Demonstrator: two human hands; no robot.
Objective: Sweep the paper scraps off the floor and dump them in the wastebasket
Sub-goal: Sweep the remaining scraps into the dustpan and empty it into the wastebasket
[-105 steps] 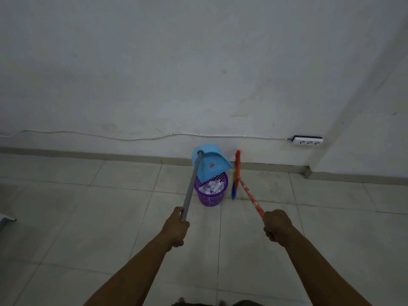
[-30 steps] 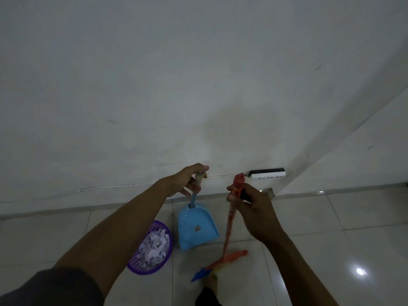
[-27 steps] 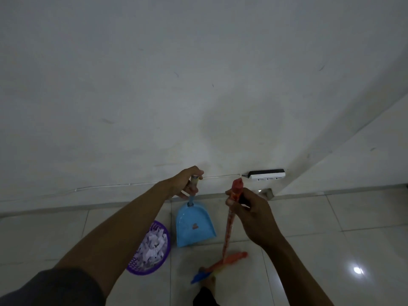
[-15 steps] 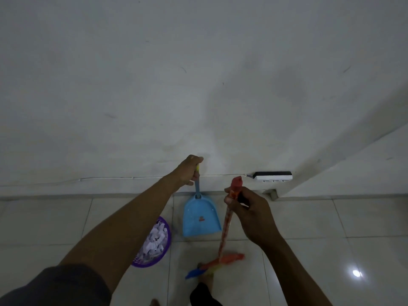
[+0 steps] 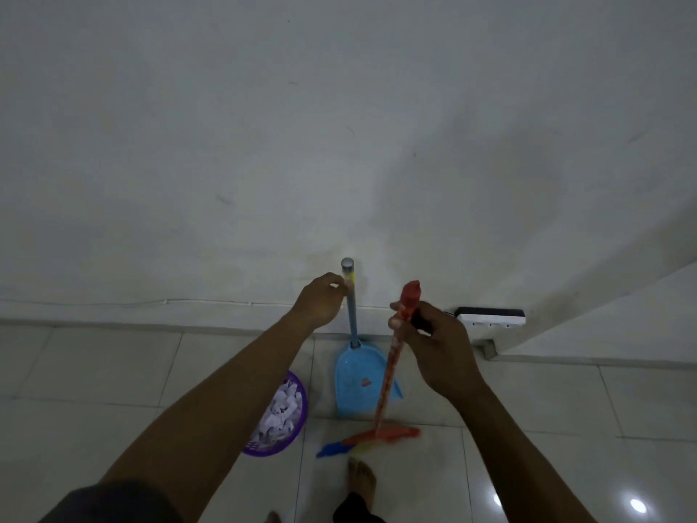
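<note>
A bare foot stands on the tiled floor. The right hand grips the broom near its red top, bristles on the floor below it. Below the left hand, the purple wastebasket holds the paper scraps. That hand has slipped down from the top of the dustpan and now pinches its handle under the grey cap. The pan stands against the wall.

Everything is looking dim and greyish. Light is glaring on the glossy pale tiled floor at lower right; the orange-blue broom head is blurring.
</note>
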